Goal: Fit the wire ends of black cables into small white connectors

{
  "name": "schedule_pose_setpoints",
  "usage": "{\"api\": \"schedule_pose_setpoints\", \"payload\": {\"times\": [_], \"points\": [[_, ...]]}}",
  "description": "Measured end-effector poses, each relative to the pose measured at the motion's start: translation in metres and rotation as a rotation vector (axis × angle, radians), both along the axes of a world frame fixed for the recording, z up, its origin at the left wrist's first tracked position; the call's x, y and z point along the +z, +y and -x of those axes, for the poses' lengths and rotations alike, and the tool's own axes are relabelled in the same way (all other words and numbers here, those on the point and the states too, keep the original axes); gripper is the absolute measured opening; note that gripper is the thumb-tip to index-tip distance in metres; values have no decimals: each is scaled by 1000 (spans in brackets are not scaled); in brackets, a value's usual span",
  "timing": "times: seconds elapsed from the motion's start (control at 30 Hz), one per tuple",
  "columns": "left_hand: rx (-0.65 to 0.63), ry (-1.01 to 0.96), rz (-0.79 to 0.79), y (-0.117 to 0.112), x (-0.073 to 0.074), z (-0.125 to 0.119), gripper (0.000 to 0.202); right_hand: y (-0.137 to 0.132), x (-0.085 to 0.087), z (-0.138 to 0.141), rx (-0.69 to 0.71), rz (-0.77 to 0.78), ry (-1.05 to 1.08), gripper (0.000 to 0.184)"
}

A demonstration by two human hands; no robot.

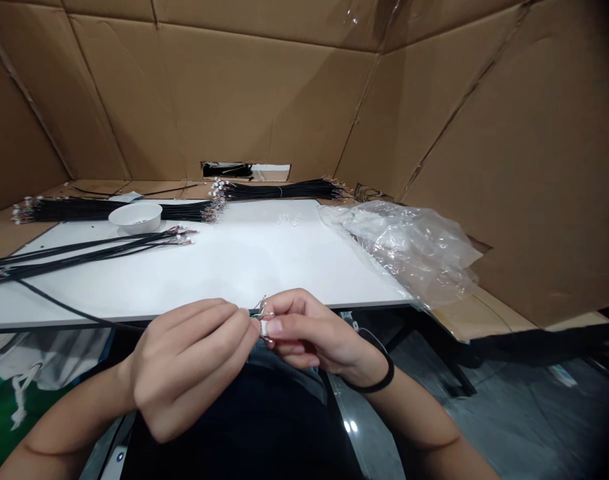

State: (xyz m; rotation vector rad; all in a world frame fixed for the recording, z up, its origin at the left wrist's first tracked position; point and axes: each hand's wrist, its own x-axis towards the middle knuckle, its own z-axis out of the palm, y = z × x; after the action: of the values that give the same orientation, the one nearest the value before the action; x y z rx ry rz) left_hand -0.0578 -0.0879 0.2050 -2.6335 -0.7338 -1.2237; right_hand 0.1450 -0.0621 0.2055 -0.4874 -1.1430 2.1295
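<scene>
Close to my body, just off the table's front edge, both hands meet at the end of a black cable (77, 308). My left hand (194, 360) is closed, pinching the thin coloured wires that fan out of the cable end. Between thumb and fingers, my right hand (309, 333) grips a small white connector (264, 328). The wires touch the connector, but whether any sit inside it I cannot tell. From my left hand the cable runs back across the table to the left.
Loose black cables (84, 253) lie at the table's left, beside a white bowl (135, 218). Cable bundles (284, 191) with white ends line the back. A clear plastic bag (414, 247) covers the right side of the white table (264, 267). Cardboard walls (264, 93) enclose the table.
</scene>
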Motion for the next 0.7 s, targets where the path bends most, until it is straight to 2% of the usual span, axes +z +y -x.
{"api": "schedule_pose_setpoints", "payload": {"times": [0.1, 0.33, 0.57, 0.7], "points": [[-76, 18, -31, 3, 0, 1, 35, 0, 1, 0, 1, -20, -24, 25], [-19, 91, -42, 2, -1, 6, 35, -1, 2, -1, -3, -46, -107, 28], [-77, 71, -43, 5, 2, 5, 38, -1, 1, -1, -22, -71, -159, 32], [-113, -12, -137, 16, 7, 1, 23, -1, 1, -3, -41, -126, -148, 30]]}}
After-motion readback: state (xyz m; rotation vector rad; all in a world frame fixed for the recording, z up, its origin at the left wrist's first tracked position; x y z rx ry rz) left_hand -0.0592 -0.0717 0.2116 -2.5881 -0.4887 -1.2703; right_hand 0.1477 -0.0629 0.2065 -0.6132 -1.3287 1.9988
